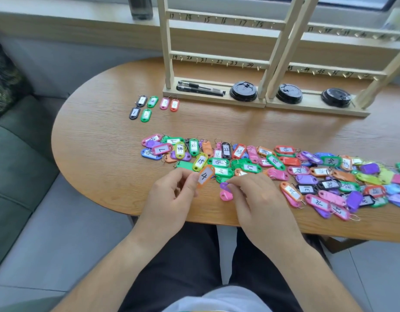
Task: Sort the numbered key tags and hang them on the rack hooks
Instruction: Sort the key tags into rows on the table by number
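Note:
My left hand (pixel 172 194) pinches an orange key tag (pixel 205 176) marked 4, held upright above the table's near edge. My right hand (pixel 259 199) grips a purple tag (pixel 223 185) at its fingertips, and a pink tag (pixel 226 195) lies just below it on the table. A long heap of coloured numbered tags (pixel 273 163) stretches across the table to the right. Several sorted tags (pixel 152 105) lie in pairs at the far left. Two wooden racks (pixel 217 61) with numbered hooks stand at the back, and no tags hang on them.
The oval wooden table (pixel 99 143) ends just in front of my lap. Two black pens (pixel 200 87) and black cup lids (pixel 243 91) rest on the rack bases. A dark bottle (pixel 140 7) stands on the windowsill. A grey-green sofa (pixel 18 154) lies to the left.

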